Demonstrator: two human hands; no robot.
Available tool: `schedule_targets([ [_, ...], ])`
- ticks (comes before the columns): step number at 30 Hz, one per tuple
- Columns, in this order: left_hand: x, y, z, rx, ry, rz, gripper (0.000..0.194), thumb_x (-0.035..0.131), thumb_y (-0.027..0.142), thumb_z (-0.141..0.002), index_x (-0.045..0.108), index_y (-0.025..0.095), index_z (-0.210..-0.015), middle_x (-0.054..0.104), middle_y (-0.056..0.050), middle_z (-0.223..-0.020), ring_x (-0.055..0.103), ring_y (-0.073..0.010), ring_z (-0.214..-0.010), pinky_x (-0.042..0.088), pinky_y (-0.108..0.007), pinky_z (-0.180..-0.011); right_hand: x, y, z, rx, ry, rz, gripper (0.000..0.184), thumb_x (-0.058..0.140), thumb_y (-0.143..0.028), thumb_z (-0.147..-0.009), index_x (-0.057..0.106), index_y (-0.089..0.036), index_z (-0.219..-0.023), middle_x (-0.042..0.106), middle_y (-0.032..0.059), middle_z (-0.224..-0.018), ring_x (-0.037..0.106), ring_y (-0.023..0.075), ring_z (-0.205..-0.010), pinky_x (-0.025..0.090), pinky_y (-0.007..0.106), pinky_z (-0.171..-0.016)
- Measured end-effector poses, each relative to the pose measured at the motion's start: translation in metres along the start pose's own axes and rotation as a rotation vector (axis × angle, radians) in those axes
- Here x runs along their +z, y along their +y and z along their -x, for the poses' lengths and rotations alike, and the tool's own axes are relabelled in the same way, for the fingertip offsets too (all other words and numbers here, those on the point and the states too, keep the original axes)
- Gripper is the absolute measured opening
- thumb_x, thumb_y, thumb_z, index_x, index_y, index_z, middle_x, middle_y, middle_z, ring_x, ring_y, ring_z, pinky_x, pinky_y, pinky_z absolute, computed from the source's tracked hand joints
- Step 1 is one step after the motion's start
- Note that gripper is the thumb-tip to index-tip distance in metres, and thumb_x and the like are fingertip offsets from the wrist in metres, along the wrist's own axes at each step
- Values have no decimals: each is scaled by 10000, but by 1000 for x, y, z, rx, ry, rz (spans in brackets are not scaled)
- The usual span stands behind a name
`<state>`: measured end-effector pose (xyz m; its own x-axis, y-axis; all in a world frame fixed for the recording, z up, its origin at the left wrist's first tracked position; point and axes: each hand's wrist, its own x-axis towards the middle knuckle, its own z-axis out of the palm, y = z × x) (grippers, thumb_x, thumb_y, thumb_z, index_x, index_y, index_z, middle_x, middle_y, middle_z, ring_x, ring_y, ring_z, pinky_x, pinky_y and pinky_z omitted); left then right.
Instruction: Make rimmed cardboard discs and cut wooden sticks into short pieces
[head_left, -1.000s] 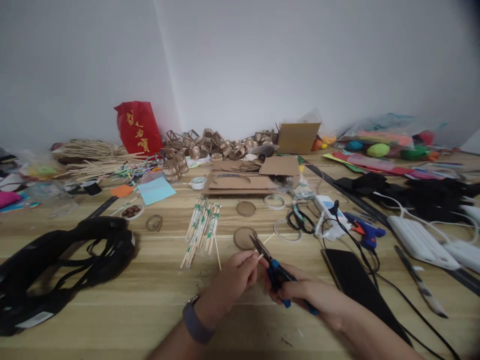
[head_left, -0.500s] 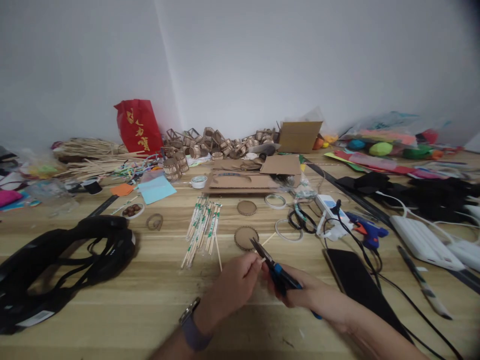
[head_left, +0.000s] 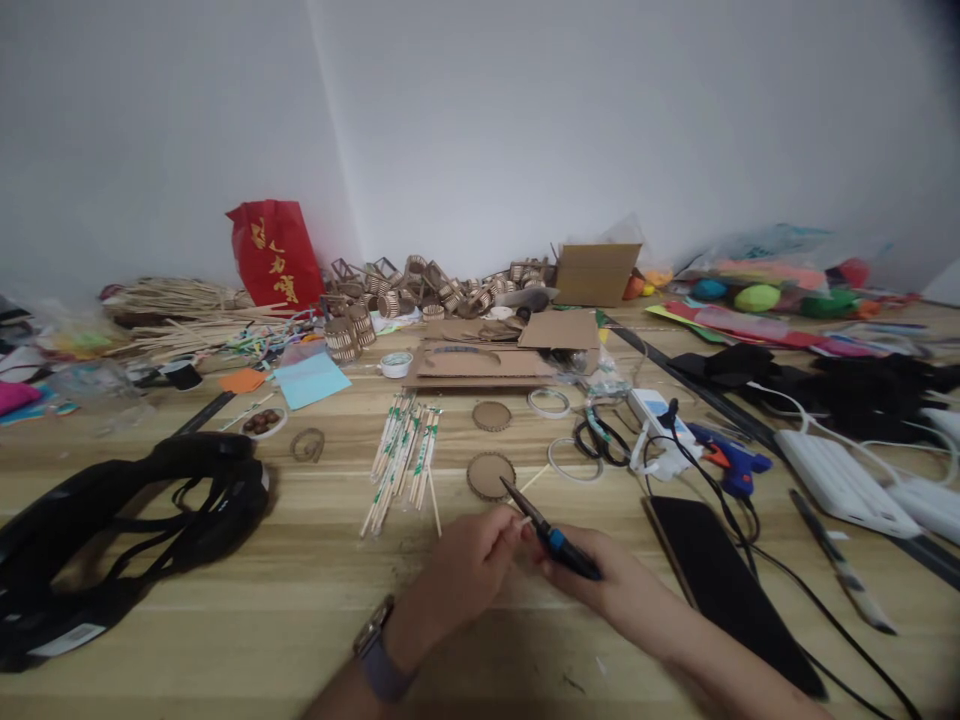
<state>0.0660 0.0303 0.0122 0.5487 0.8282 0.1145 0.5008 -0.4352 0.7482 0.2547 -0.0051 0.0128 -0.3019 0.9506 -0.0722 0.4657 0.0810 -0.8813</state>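
Near the table's front middle, my left hand (head_left: 474, 562) is closed in a pinch on a thin wooden stick (head_left: 526, 521), whose pale end peeks out by the fingertips. My right hand (head_left: 592, 568) is wrapped round the black and blue handles of needle-nose pliers (head_left: 551, 537). Their long dark jaws point up and left, crossing the stick beside my left fingertips. Just beyond the jaw tips lies a cardboard disc (head_left: 491, 473) with a ridged edge. A second disc (head_left: 491, 416) is farther back. Wrapped chopsticks (head_left: 405, 450) lie to the left.
A black phone (head_left: 724, 585) and cables lie right of my forearm, beside a blue glue gun (head_left: 735, 462). Tape rings (head_left: 553, 402) sit behind. On the left is a black strapped device (head_left: 90, 520). Cardboard sheets (head_left: 480, 368) and several small woven pieces stand at the back.
The pliers' spread handles have come together in my right hand, and their jaws have closed. My left hand keeps its pinch in nearly the same place.
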Motion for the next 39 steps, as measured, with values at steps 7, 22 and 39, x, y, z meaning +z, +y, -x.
schedule_targets([
  [7,-4,-21,-8,-120,118,139,365,272,396,-960,528,202,-786,459,54,-509,469,-139,-511,339,-241,-563,10,27,-25,61,222,-109,304,526,-496,-798,468,-215,-698,421,-53,-571,410,131,-548,346,250,-536],
  [22,12,-56,-11,-251,199,-476,235,436,135,-885,642,169,-776,654,-83,-877,561,-227,-871,378,-323,-780,-29,51,-88,-381,23,955,340,470,18,-680,610,-149,-942,662,121,-947,569,235,-909,403,321,-782],
  [39,-7,-52,-17,-265,122,-135,136,478,160,-758,595,169,-689,608,2,-654,525,-148,-642,319,-236,-582,-39,37,-80,-757,-184,1302,143,487,-131,-931,627,-160,-934,661,84,-880,563,204,-821,388,314,-726],
])
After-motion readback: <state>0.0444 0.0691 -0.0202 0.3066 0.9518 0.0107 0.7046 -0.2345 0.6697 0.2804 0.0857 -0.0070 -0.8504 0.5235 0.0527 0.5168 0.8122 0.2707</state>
